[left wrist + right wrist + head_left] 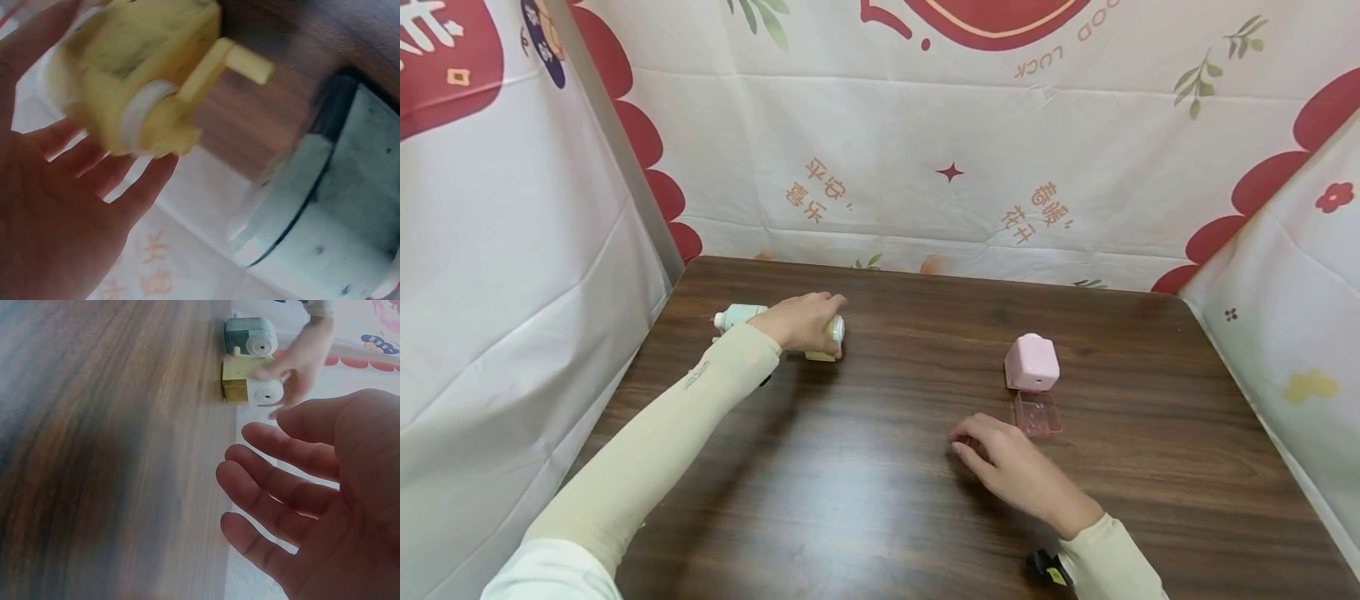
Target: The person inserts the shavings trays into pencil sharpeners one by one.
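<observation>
At the back left of the table, my left hand (805, 321) reaches around a yellow crank pencil sharpener (156, 69). Its thumb lies on one side of the body and the fingers on the other, near the crank end. A mint-green pencil sharpener (250, 334) stands right beside the yellow one; the left hand and forearm partly cover both in the head view. Over the front right of the table is my right hand (1011, 467), fingers loosely bent with nothing in them. Just beyond it sits a pink pencil sharpener (1032, 363) with a clear pink drawer (1037, 415) in front.
The dark wood-grain table (880, 517) ends at a white printed cloth (880, 133) hanging behind it, with more cloth at both sides. A black strap piece (1047, 567) shows at the right wrist.
</observation>
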{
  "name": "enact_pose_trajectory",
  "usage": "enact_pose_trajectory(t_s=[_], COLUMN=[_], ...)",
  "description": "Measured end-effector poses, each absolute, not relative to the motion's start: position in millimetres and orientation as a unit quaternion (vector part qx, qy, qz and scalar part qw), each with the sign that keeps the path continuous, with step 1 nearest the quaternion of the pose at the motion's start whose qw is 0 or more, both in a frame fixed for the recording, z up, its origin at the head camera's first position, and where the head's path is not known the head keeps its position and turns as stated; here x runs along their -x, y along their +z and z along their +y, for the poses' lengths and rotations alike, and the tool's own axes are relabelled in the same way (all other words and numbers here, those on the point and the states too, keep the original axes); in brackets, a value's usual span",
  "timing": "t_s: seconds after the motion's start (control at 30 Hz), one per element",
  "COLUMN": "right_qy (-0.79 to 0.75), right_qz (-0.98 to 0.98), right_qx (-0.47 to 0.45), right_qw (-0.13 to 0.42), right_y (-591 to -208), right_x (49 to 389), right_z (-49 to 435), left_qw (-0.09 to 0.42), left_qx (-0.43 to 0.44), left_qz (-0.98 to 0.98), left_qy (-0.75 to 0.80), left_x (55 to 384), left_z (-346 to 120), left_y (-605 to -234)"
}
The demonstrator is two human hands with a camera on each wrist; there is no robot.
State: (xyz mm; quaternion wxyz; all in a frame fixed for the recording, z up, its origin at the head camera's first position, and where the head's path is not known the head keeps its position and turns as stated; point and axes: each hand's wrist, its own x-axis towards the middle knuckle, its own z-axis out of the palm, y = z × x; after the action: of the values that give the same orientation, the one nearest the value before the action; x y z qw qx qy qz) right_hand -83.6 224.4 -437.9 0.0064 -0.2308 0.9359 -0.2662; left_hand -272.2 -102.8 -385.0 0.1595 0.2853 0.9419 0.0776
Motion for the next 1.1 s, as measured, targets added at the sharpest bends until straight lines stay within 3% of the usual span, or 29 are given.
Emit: enact_pose_trajectory(t_s=[0.3,0.53,0.67,0.87,1.1], right_qy=[-0.285,-0.283,-0.284,-0.285,-0.295], right_qz=[0.928,0.935,0.939,0.941,0.937], right_qx=[0.241,0.213,0.191,0.184,0.189], right_qw=[0.004,-0.001,0.004,0.005,0.015], right_y=[-446,-449,-447,-446,-449], right_x=[73,65,64,62,60], right_z=[226,227,228,230,235], left_qw=[0.028,-0.082,-0.13,-0.112,-0.095], left_qx=[-0.321,-0.325,-0.337,-0.379,-0.459], left_qz=[0.942,0.936,0.925,0.914,0.883], left_qy=[0.093,0.108,0.117,0.087,0.025], left_x=[216,155,137,138,167], left_z=[-91,-79,-68,-37,29], left_y=[-360,-386,-403,-408,-384])
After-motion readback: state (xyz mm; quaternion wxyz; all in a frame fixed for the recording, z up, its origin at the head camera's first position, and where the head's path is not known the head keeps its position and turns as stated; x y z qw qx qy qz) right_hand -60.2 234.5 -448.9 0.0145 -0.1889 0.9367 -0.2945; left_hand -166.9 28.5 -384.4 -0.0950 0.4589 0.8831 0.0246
